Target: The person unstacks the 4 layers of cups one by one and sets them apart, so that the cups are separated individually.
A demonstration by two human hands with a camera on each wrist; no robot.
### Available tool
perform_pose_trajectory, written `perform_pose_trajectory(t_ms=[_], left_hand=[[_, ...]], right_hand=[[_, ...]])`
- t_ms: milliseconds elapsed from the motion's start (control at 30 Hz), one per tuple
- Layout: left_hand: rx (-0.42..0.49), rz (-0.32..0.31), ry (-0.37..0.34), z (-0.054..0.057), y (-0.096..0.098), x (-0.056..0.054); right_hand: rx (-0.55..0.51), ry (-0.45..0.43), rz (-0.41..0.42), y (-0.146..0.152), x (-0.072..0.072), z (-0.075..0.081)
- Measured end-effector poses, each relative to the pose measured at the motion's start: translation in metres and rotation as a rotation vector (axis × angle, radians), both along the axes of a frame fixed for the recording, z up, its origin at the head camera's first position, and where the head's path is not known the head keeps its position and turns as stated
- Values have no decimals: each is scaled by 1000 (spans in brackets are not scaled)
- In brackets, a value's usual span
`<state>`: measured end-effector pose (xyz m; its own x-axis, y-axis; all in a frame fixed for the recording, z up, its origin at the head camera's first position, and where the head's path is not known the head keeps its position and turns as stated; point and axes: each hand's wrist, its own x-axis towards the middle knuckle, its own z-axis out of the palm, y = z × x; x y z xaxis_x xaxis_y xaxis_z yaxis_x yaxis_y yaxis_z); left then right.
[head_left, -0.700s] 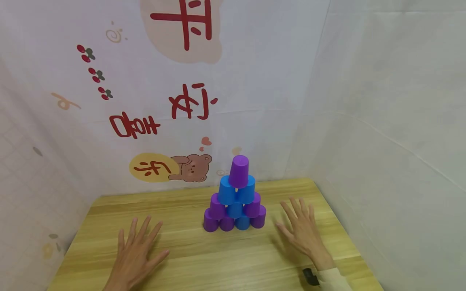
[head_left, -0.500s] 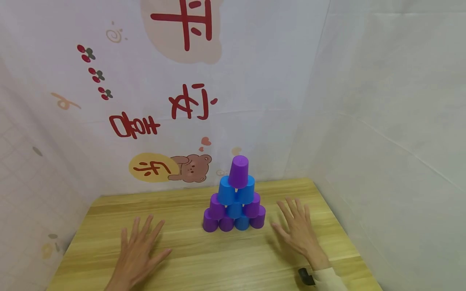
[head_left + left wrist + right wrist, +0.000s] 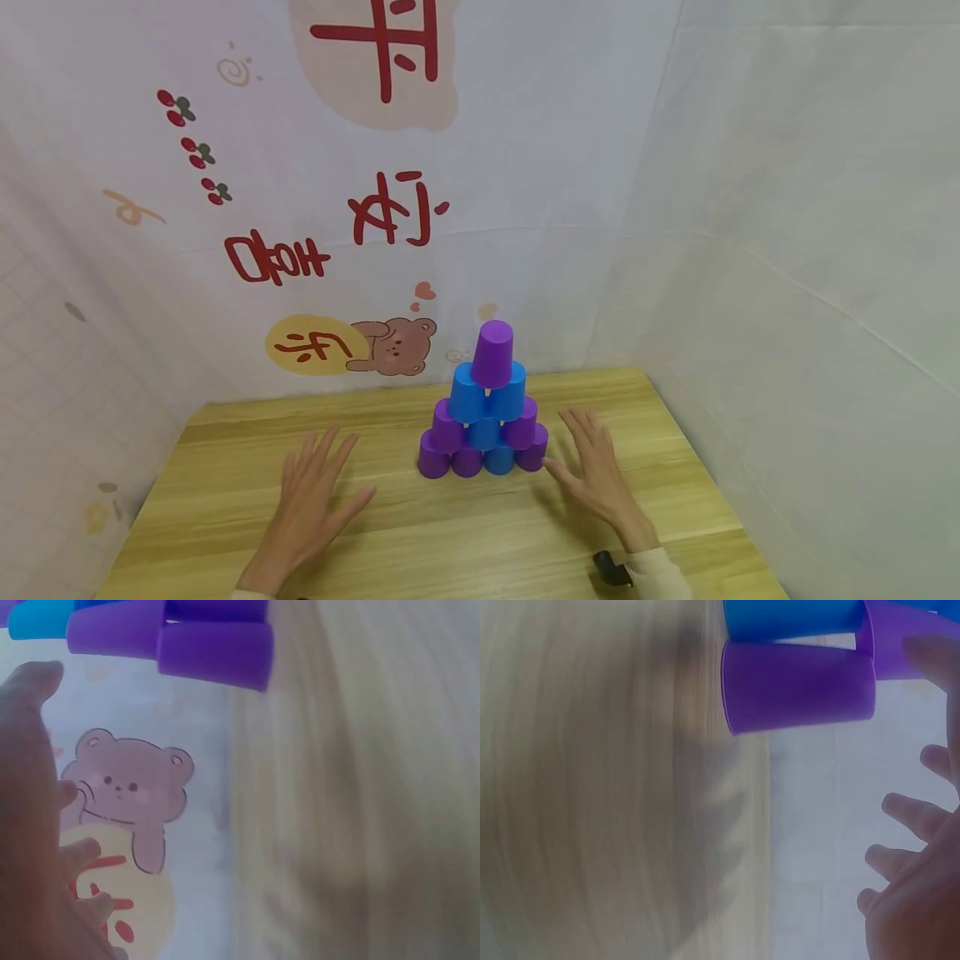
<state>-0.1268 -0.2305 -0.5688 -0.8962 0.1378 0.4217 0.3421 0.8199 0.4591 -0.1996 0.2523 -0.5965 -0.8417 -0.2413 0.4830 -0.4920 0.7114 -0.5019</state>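
A pyramid of upside-down purple and blue cups stands on the table, four tiers high, with a single purple cup point(image 3: 492, 354) at the peak. Two blue cups point(image 3: 468, 392) sit under it, and a purple cup point(image 3: 433, 456) marks the lower left corner. My left hand point(image 3: 311, 504) is spread to the left of the pyramid, well apart from it, holding nothing. On the other side my right hand point(image 3: 596, 479) has its fingers extended, the thumb close to the lower right purple cup point(image 3: 799, 688). Both hands are over the table, palms facing inward.
The wooden table point(image 3: 420, 550) meets a white cloth backdrop point(image 3: 540, 208) printed with red characters and a bear point(image 3: 397, 346). Another white cloth wall point(image 3: 810, 333) rises along the right edge. A black device point(image 3: 612, 569) sits at the right wrist.
Both hands have moved inward toward the pyramid, the left one to the right and the right one to the left. The cups have stayed in place.
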Motion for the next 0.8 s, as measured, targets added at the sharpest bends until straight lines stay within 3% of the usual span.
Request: perform_pose_trajectory(t_ms=[100,233,500,800], left_hand=[[59,-20,1,6,5,-5],[125,-52,13,15,12,-14],[226,-97,-13,34,25,-25],[322,-150,-34,52,37,-31]], right_hand=[[-81,-125,0,-6,2,5],[-158,-208,2,-14,3,7],[-297,-284,-2,-29,4,4],[-592,-352,78,-41,2,-5]])
